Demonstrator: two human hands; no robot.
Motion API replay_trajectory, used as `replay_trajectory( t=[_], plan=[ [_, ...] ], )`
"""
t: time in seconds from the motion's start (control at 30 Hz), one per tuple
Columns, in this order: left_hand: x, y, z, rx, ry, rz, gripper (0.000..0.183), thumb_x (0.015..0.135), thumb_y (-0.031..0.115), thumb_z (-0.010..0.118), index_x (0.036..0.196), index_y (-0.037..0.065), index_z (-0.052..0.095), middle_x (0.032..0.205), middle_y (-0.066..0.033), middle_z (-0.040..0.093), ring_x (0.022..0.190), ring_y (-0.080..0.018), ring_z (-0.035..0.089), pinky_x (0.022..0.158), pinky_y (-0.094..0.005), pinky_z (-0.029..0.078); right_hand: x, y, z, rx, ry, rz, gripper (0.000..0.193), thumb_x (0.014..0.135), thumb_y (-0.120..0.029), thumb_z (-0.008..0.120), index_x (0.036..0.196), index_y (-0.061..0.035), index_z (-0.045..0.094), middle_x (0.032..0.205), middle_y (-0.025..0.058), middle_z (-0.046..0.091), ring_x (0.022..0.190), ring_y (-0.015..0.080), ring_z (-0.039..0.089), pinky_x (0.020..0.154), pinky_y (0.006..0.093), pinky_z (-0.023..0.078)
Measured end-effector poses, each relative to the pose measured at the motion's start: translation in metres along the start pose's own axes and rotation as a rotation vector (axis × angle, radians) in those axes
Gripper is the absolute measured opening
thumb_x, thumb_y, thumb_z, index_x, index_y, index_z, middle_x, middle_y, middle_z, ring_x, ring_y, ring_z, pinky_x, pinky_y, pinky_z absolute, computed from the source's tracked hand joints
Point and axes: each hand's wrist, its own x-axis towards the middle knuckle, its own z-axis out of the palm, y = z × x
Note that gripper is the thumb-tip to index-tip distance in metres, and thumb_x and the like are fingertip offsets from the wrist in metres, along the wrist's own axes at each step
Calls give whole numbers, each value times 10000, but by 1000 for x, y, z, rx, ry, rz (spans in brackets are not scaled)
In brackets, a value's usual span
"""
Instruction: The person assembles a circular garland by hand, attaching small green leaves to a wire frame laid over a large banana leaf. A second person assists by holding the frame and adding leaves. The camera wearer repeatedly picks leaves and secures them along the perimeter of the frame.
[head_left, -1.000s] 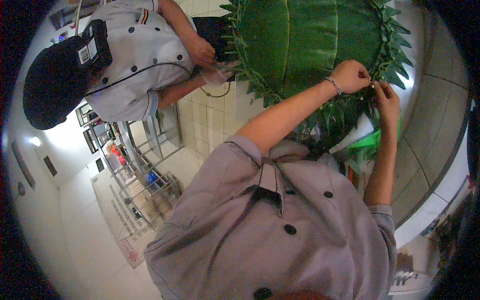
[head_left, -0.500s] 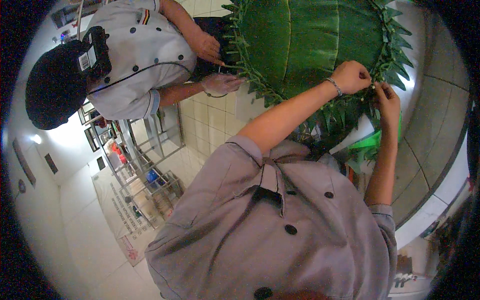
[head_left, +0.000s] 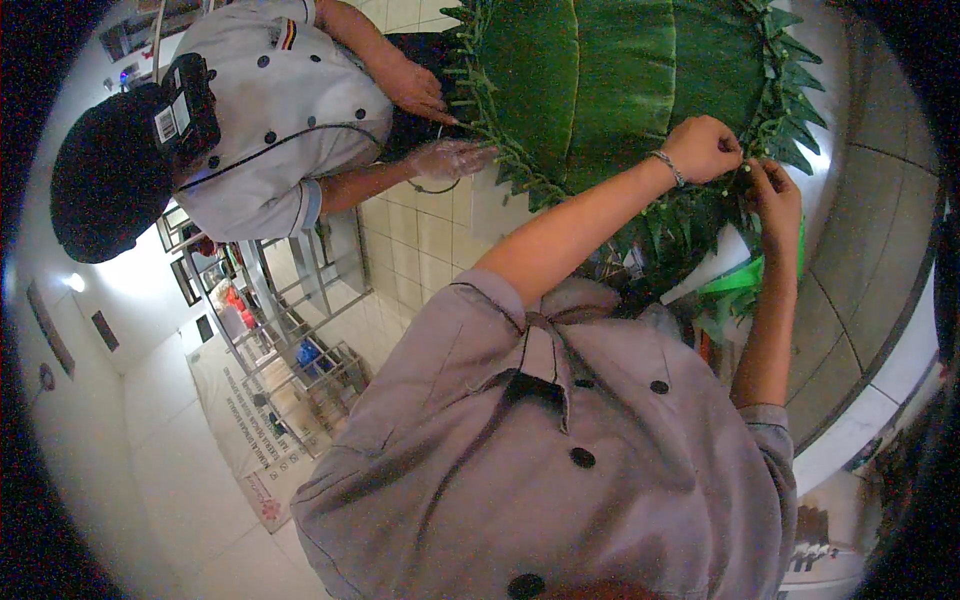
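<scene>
A big round tray lined with green banana leaf fills the top middle, rimmed with a fringe of folded pointed leaf pieces. My left hand, with a bracelet on its wrist, is closed with its fingertips pinching the fringe at the tray's right rim. Just beside it, my right hand pinches the same stretch of fringe from below. My grey buttoned jacket covers the lower middle.
A co-worker in a white jacket and black cap stands at the upper left, with one bare hand and one gloved hand on the fringe's left side. Steel racks stand on the tiled floor. A bright green strip hangs under the tray.
The co-worker's hands have shifted a little along the left fringe, and their head has moved slightly. My two hands stay at the same spot on the right rim.
</scene>
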Motion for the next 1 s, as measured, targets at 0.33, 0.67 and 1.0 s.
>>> replay_trajectory(
  t=[0.33,0.67,1.0],
  plan=[
    [-1,4,-1,-8,-9,-4,326,798,377,674,939,97,764,919,-152,730,842,-324,705,788,-424,558,3,4,-5,-29,-26,53,398,897,-317,715,1118,11,670,888,70,693,710,129,601,628,274,480],
    [-1,3,-2,-18,-1,1,311,785,355,678,936,98,766,889,-145,732,802,-312,710,770,-419,565,0,-3,-4,-32,-42,23,367,912,-300,704,1091,18,672,866,64,684,682,114,584,595,264,461],
    [0,4,-3,-12,-18,-10,297,791,347,681,920,93,768,874,-146,732,798,-302,710,759,-410,565,0,-3,-4,-26,-48,37,380,911,-311,707,1096,20,673,859,60,681,670,103,570,584,258,450]
  ],
)
